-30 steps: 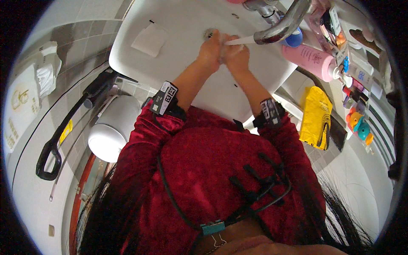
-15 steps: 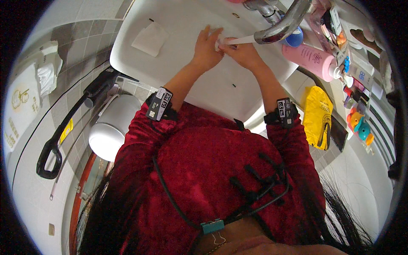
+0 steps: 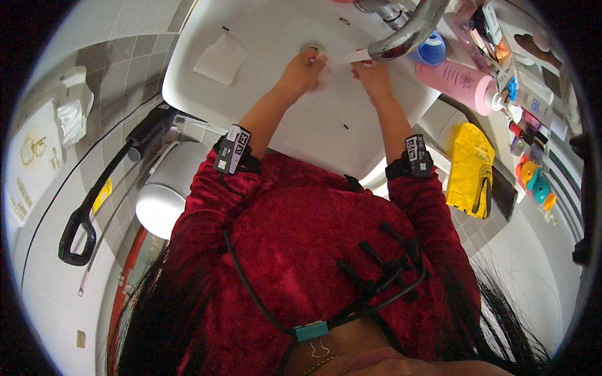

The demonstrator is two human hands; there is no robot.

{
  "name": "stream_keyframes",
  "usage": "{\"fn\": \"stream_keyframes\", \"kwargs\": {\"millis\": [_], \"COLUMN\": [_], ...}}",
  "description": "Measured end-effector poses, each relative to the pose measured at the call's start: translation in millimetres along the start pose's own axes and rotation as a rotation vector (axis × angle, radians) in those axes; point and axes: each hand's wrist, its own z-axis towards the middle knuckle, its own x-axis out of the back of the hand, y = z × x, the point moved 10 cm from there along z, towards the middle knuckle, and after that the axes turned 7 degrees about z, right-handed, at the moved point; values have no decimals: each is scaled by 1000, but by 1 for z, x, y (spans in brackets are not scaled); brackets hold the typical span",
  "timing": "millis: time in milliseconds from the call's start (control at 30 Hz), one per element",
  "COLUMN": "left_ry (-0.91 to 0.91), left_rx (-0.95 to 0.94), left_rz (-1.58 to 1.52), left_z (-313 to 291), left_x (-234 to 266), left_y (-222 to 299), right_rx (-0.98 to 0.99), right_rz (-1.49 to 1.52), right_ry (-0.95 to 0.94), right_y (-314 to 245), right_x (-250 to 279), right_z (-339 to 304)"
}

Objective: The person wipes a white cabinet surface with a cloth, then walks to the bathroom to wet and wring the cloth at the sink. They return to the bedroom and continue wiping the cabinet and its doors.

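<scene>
Both of my hands are over a white sink point(image 3: 313, 128), one on each side of running water point(image 3: 345, 58) from a chrome faucet point(image 3: 407, 34). My left hand point(image 3: 303, 72), beside the drain, has its fingers curled in. Whatever it may hold is hidden. To the right of the stream and under the spout, my right hand point(image 3: 374, 76) is also closed, its fingers bent. I cannot make out anything inside it. A square white cloth or paper sheet point(image 3: 221, 58) lies flat in the basin's left part, with a small dark piece point(image 3: 226, 29) beyond it.
A blue cup point(image 3: 431, 50) and a pink pump bottle point(image 3: 458, 86) stand right of the faucet, near several toiletries. A yellow bag point(image 3: 470, 169) hangs at the right. To the left are a grey-white bin point(image 3: 166, 188), a black-handled tool point(image 3: 81, 229) and a tissue pack point(image 3: 41, 150).
My hands were together under the stream with something whitish between them. They have moved apart, the right one rightward and the left slightly left, uncovering the drain.
</scene>
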Motion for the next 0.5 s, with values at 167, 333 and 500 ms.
{"fn": "stream_keyframes", "kwargs": {"millis": [167,333,500], "left_ry": [-19,53,224], "left_rx": [-14,5,186], "left_rz": [-619,-769,-707], "left_z": [-7,-14,-4], "left_x": [-19,-2,16], "left_y": [6,0,-57], "right_rx": [-461,-449,-193], "right_rz": [882,1079,742], "right_ry": [-195,-308,2], "right_y": [44,19,-11], "right_x": [-62,-77,-41], "right_z": [-34,-41,-27]}}
